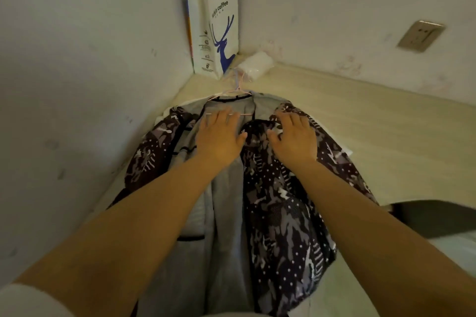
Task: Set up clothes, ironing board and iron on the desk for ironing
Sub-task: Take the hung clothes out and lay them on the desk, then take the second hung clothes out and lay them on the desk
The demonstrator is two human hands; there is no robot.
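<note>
Pale desk (373, 131) across the frame, from 9 to 3 o'clock. Dark patterned jacket (278, 213) with grey lining spread flat at centre, still on pink hanger (233, 92) at 12 o'clock. Left hand (219, 136) flat and unclenched on lining; right hand (293, 136) flat, fingers spread, on patterned cloth. White paper bag (216, 26) upright in corner, 12 o'clock.

Dim, warm, yellowish indoor light, with no glare. The wide lens bends the walls (77, 59) at the edges. Detail is soft throughout; the forearms blur near the bottom.
</note>
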